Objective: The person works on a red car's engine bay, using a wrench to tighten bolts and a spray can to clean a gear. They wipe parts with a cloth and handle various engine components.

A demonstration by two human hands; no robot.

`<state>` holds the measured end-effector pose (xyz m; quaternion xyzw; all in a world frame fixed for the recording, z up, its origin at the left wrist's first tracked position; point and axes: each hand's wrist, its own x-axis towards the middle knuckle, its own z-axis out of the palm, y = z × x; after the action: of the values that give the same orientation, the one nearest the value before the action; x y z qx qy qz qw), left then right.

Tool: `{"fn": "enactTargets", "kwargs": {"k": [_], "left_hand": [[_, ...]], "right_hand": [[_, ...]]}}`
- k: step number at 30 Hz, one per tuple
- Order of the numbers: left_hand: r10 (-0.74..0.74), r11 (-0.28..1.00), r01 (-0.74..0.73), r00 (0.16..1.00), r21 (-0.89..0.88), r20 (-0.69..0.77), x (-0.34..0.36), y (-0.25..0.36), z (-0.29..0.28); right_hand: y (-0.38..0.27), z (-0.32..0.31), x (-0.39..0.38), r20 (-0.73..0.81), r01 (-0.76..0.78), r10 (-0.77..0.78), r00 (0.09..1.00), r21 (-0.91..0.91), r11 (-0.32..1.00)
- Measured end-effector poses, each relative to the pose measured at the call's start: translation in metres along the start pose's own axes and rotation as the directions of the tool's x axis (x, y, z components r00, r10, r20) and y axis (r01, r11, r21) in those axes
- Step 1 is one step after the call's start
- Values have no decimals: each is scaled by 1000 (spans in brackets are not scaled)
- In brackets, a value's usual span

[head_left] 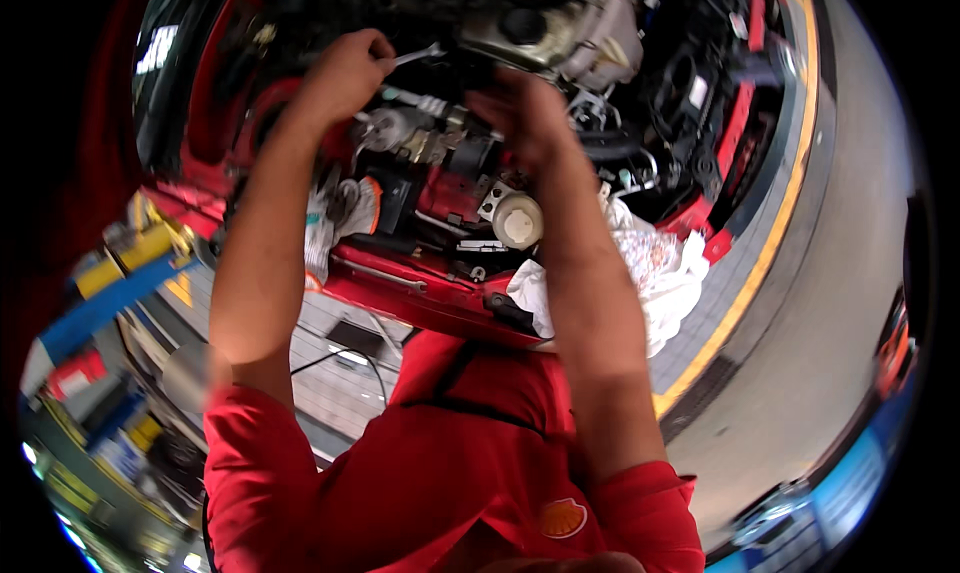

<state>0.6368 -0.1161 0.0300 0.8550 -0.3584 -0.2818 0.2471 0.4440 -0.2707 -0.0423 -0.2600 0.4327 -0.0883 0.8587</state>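
Observation:
Over the open engine bay of a red car, my left hand [347, 73] is closed around one end of a silver wrench [418, 55]. The wrench's free end points right, toward the grey engine cover [520, 28] with its black cap. To the right, my right hand [525, 113] hovers over the engine parts, smeared by motion, so its fingers cannot be made out. Below it sits a round, cream-coloured reservoir cap [518, 221]. A second wrench [385, 274] lies along the red front edge of the bay.
A white cloth [655, 273] drapes over the edge at the right. Work gloves with orange cuffs [345, 213] rest near my left forearm. Black hoses [610, 145] run at the right of the bay. A blue and yellow lift arm [130, 263] stands at the left.

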Motion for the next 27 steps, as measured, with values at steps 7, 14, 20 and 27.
{"fn": "enactTargets", "kwargs": {"k": [7,14,20,27], "left_hand": [[-232,743,-77,902,-665,-363,-150,73,126],[-150,556,-93,966,-826,-210,-153,143,208],[-791,128,-361,524,-924,-315,1,199,246],[-930,301,267,296,-915,-219,151,110,284]], "right_hand": [[-20,-30,-140,318,139,126,940,-692,708],[-37,-93,-166,97,289,-304,948,-666,688],[-116,-210,-144,202,393,-462,864,-843,367],[-124,-282,-128,307,413,-359,881,-870,268]]}}
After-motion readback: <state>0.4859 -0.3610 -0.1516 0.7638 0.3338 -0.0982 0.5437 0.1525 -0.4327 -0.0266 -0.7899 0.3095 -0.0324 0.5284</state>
